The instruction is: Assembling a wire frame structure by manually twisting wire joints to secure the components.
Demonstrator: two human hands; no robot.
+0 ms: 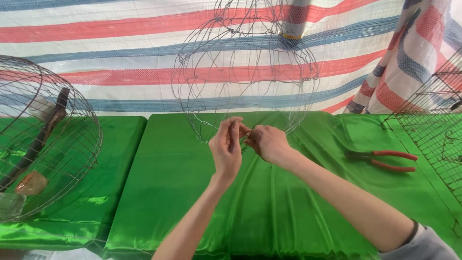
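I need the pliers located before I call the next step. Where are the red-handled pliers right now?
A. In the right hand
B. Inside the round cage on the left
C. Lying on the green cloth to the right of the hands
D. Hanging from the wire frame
C: the red-handled pliers lie untouched on the green cloth, while both hands, the left hand and right hand, pinch the wire frame.
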